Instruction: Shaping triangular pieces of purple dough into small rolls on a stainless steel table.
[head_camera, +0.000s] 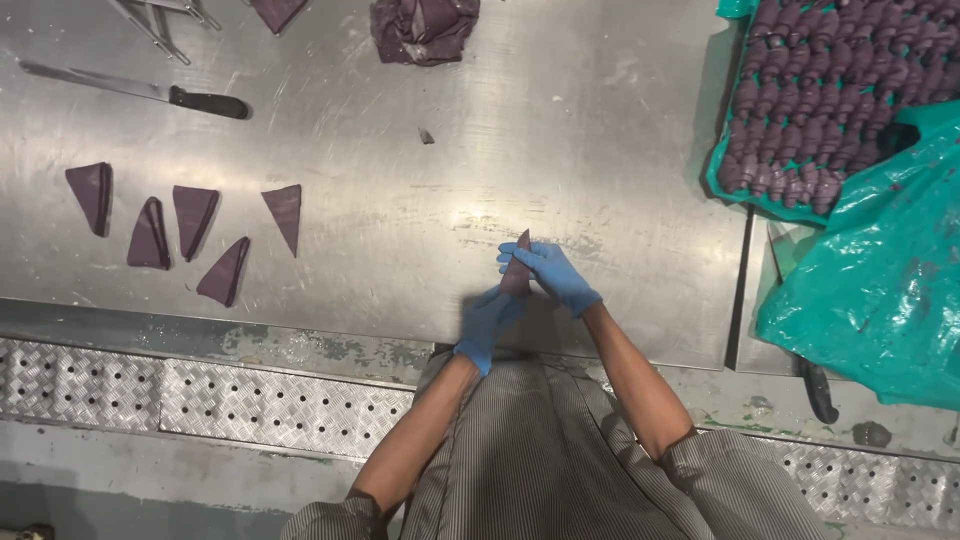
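**Purple dough piece held between two gloved hands**

A narrow purple dough piece (517, 272) is held just above the near edge of the steel table (400, 220), its tip pointing away. It is grasped from below by the left hand (490, 318) and clasped from the side by the right hand (553, 274), both in blue gloves. Five flat purple triangles (190, 235) lie well apart to the left, a knife (140, 92) beyond them. A dough lump (424, 30) sits at the far edge. Rolled purple pieces fill a tray (825, 100) on green plastic (880, 290) to the right.
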